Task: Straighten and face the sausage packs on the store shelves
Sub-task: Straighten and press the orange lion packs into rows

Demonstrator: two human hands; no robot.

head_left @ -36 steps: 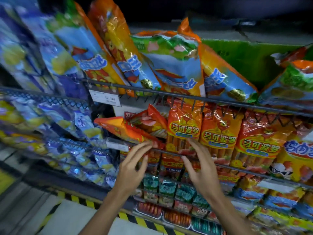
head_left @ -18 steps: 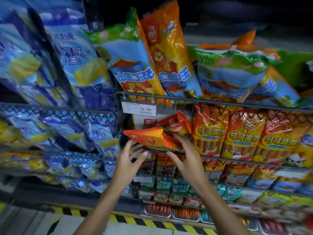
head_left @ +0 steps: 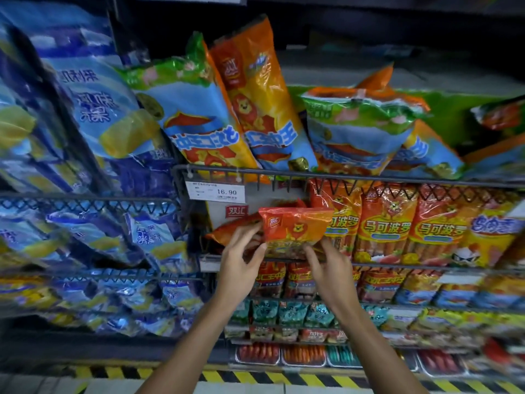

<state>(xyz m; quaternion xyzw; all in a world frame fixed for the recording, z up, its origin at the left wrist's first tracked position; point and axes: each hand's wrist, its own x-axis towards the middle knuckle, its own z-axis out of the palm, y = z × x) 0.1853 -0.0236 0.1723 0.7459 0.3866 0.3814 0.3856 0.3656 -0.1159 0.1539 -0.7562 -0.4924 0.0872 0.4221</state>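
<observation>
An orange-red sausage pack (head_left: 295,227) with a lion picture stands nearly upright at the left end of the middle wire shelf (head_left: 397,264). My left hand (head_left: 241,257) pinches its lower left edge with thumb and fingers. My right hand (head_left: 326,261) grips its lower right corner from below. Another orange pack (head_left: 230,230) lies tilted behind my left hand, partly hidden. To the right, a row of upright orange-red sausage packs (head_left: 383,223) faces forward.
Large blue, green and orange bags (head_left: 255,109) lean on the upper wire shelf, above a price tag (head_left: 217,191) reading 16.90. Blue snack bags (head_left: 99,132) fill the racks at left. Lower shelves hold small packs (head_left: 292,311). Yellow-black floor tape (head_left: 255,376) runs below.
Both hands have closed on the fallen orange pack and turned it from lying flat to nearly upright, its front toward me. The camera has shifted left and upward.
</observation>
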